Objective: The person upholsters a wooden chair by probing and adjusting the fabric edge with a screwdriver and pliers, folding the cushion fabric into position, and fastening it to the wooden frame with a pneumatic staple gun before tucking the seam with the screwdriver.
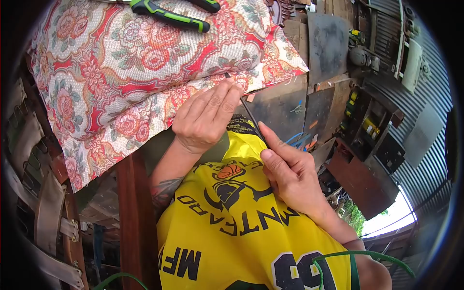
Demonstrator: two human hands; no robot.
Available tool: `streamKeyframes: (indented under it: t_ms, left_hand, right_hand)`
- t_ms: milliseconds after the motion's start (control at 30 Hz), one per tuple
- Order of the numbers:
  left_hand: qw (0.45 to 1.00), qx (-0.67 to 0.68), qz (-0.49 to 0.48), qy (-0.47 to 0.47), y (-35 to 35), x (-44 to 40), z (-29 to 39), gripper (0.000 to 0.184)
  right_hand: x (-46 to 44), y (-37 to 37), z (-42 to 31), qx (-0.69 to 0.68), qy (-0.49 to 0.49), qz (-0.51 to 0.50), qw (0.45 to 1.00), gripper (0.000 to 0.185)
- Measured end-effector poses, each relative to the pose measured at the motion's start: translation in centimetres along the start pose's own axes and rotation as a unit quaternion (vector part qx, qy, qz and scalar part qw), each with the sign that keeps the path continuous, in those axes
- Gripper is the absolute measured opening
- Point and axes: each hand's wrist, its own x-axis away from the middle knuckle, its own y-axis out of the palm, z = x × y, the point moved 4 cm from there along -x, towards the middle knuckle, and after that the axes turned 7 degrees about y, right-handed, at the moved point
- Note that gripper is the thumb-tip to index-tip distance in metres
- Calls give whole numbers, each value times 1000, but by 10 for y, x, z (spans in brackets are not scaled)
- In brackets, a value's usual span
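A cushion (111,67) in red and cream floral fabric lies before me, with a flat flap of fabric along its near edge. My left hand (205,113) is bent over this flap, fingers together and thumb hidden, gripping the fabric at the edge. A thin dark metal rod (252,117) runs up beneath the left fingertips, and a short dark tip shows beyond them on the fabric. My right hand (290,171) is closed around the rod's lower end, thumb and forefinger along it. Pliers (169,18) with black and green handles lie on top of the cushion.
A reddish wooden post (134,212) stands below the cushion at left, beside a frame with webbing straps (48,212). Dark boards (278,108) lie beyond my hands. At right are a wooden shelf (369,125) with yellow items and a corrugated metal wall (435,130).
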Motion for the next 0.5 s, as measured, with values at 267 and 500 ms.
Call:
streamKeyframes:
  t_ms: [267, 500]
  left_hand:
    - [1000, 9, 0, 23, -5, -8, -1, 24]
    - [999, 39, 4, 5, -7, -8, 0, 23]
  right_hand:
    - [4, 2, 4, -70, 61, -12, 996, 45]
    - [8, 5, -7, -73, 83, 0, 994, 44]
